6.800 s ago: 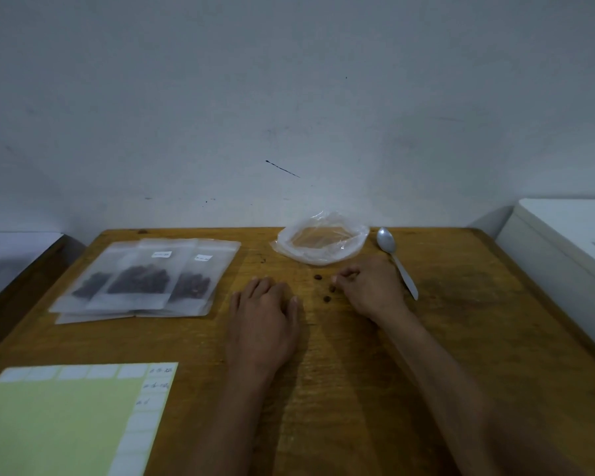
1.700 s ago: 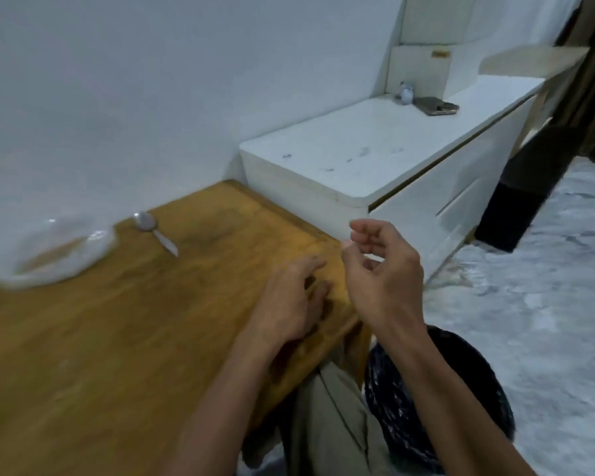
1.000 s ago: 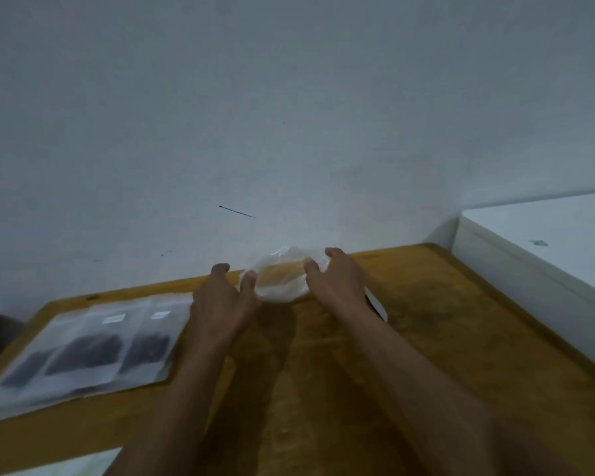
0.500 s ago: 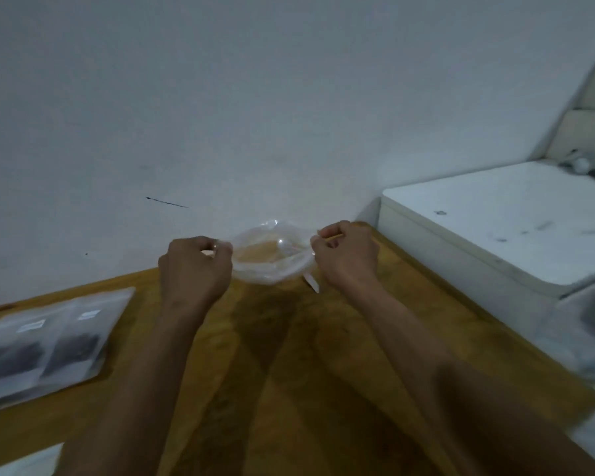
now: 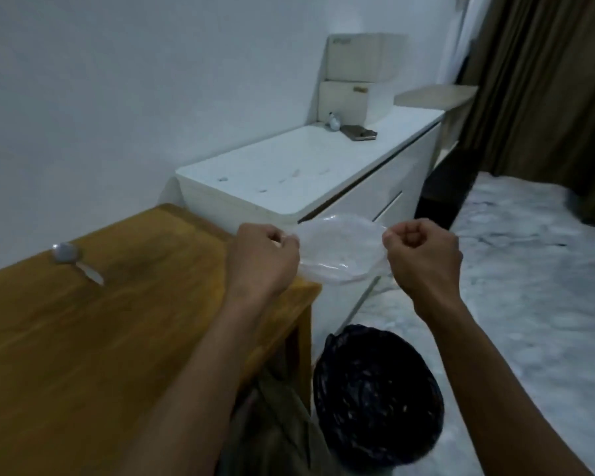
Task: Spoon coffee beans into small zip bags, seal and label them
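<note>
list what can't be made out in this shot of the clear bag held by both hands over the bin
- Clear plastic bag, head view: any contents inside, film too blurred.
- Left hand and right hand: the grip itself, hidden behind curled fingers.
- Bin: contents lost in dark liner.
- Spoon: motion-blurred.

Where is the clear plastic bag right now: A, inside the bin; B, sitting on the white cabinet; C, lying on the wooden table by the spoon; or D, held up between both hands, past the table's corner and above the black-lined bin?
D: the left hand and right hand each grip an edge of the clear plastic bag, stretched between them above the black-lined bin.
</note>
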Tool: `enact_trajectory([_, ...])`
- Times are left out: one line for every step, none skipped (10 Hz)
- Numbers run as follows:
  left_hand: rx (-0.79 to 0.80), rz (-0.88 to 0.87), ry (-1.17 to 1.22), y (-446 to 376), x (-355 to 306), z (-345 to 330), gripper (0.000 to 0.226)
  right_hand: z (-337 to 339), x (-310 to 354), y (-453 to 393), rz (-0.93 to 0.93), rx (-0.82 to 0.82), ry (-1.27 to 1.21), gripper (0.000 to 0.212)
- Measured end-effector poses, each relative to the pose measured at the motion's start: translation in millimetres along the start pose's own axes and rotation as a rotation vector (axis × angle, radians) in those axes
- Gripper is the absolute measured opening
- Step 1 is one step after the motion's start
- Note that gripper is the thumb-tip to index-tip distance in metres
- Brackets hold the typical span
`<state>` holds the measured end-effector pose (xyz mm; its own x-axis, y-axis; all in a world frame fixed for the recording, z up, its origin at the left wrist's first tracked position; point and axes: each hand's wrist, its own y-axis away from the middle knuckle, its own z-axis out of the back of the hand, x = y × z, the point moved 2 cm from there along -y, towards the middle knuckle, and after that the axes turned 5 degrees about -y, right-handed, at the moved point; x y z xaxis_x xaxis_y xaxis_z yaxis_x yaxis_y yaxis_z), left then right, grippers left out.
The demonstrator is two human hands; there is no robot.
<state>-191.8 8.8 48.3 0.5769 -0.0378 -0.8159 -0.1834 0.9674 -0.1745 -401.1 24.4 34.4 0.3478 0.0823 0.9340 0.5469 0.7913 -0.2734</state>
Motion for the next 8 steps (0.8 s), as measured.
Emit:
enact_trajectory([0.079,-0.022,-0.043,13.0,0.0,-58.2,0.027,30.8,-43.1,-4.0,-0.065,-0.065,0.076,0.003])
enact_trajectory([0.218,0.033,-0.121,29.1,28.4,-126.9,0.029,45.3,-110.8,-1.1,-0.211,-0.06,0.158,0.006])
enact_trajectory([0.322,0.134,-0.213,41.6,66.9,-178.1,0.021,43.7,-179.1,6.5,-0.375,-0.002,0.227,0.007])
enact_trajectory([0.4,0.215,-0.296,47.6,91.0,-208.1,0.018,39.3,-216.5,13.5,-0.468,0.017,0.26,0.004])
enact_trajectory([0.503,0.252,-0.39,50.9,112.6,-237.0,0.028,35.4,-251.4,21.2,-0.563,0.043,0.299,0.007])
enact_trajectory([0.55,0.251,-0.435,51.0,123.1,-248.3,0.035,33.7,-267.7,23.7,-0.576,0.091,0.342,0.03])
enact_trajectory([0.563,0.252,-0.429,46.9,134.4,-250.4,0.029,32.2,-276.1,24.0,-0.599,0.108,0.386,0.035])
enact_trajectory([0.562,0.235,-0.426,39.6,141.5,-248.9,0.024,24.5,-278.5,21.9,-0.587,0.106,0.366,0.029])
